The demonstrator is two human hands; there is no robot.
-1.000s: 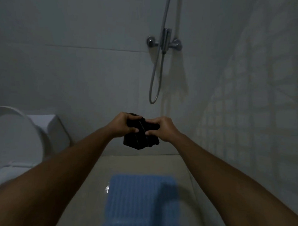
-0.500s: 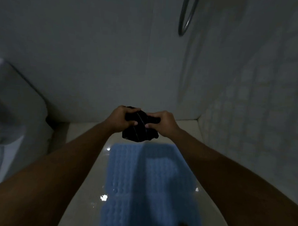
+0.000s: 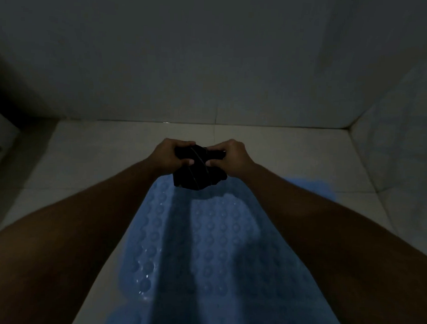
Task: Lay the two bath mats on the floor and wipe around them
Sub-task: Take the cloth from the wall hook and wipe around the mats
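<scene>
Fingers (image 3: 185,144) of the left hand (image 3: 169,155) curl over the top edge of the dark cloth (image 3: 198,173), thumb pinching from the near side. The right hand (image 3: 232,154) clamps on it the same way, the two thumbs close together. Cloth is bunched between both hands, a loose end hanging below them. Judgement: this two-handed grip suits wadding or folding the cloth into a pad before wiping. Cloth is held in the air over the far end of the blue bath mat (image 3: 204,246), not touching it. Mat lies flat on the pale tiled floor (image 3: 91,157), bumpy face up, running toward the back wall (image 3: 211,64), with bare tile showing to its left and beyond it. Hard to make out: light is dim, both forearms cover the mat's long sides, and its near end is cut off by the frame. A blue patch past the right forearm may be this mat or the second one; cannot tell. Small glints on the mat's left side; wetness of the tile unclear.
</scene>
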